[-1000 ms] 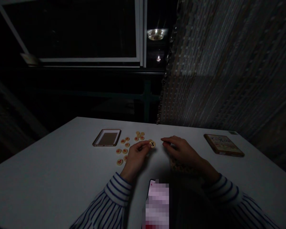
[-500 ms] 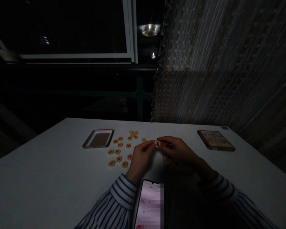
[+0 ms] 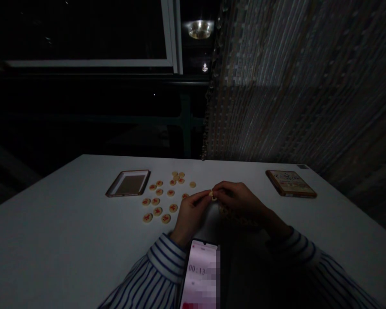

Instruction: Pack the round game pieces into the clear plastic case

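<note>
Between my two hands is a small round xiangqi piece (image 3: 213,196), pale with a dark mark, seen partly tilted. The thumb and finger of my left hand (image 3: 189,216) pinch its left side. Fingers of my right hand (image 3: 241,199) close on it from the right and hide part of it. Under my right hand, in shadow, lie several more xiangqi pieces (image 3: 236,221), their markings hard to make out. To the left of my left hand, several red-marked xiangqi pieces (image 3: 157,211) are spread face up over the white table (image 3: 67,240).
An open shallow box half (image 3: 108,193) stands at the back left. A flat box with a printed top (image 3: 291,183) lies at the back right. Below my hands a phone (image 3: 199,274) shows a running timer. Behind the table hangs a bead curtain (image 3: 254,120).
The held piece has turned, so its marked face shows less. Both hands stay close together around it. The camera view has shifted slightly, and a red-marked piece by my left hand is now uncovered.
</note>
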`<state>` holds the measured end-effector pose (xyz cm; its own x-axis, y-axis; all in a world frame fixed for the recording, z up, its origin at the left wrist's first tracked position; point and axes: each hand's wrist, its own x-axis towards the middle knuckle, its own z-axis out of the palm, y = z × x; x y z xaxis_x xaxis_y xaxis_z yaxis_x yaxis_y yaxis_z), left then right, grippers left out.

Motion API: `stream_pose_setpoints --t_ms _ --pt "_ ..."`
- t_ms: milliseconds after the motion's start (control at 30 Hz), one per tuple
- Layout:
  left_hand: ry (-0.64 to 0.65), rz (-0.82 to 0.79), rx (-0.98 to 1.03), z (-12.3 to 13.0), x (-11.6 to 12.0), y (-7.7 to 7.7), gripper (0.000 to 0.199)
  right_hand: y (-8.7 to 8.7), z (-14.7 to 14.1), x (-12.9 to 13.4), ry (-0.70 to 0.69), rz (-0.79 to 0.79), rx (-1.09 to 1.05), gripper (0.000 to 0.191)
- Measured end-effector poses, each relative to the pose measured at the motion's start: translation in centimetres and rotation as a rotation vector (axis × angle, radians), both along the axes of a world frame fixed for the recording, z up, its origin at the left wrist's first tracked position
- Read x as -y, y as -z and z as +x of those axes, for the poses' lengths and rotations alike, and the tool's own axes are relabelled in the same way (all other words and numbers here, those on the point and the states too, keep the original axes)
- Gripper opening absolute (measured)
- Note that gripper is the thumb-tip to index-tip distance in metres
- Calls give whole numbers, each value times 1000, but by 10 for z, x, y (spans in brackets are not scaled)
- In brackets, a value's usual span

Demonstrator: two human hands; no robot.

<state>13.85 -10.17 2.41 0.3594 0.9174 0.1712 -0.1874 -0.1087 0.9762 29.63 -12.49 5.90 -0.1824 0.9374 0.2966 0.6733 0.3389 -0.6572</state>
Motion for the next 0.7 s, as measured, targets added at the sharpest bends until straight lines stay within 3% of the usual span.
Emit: stream_pose_setpoints --t_ms 300,533,700 --pt "-8 3 10 0 -2 4 23 -2 3 -1 -34 7 54 21" --pt "-40 -26 1 0 -2 2 22 -4 6 -3 -92 128 330 26" --pt "-46 -34 -28 1 -2 3 22 1 8 -3 -109 185 412 26"
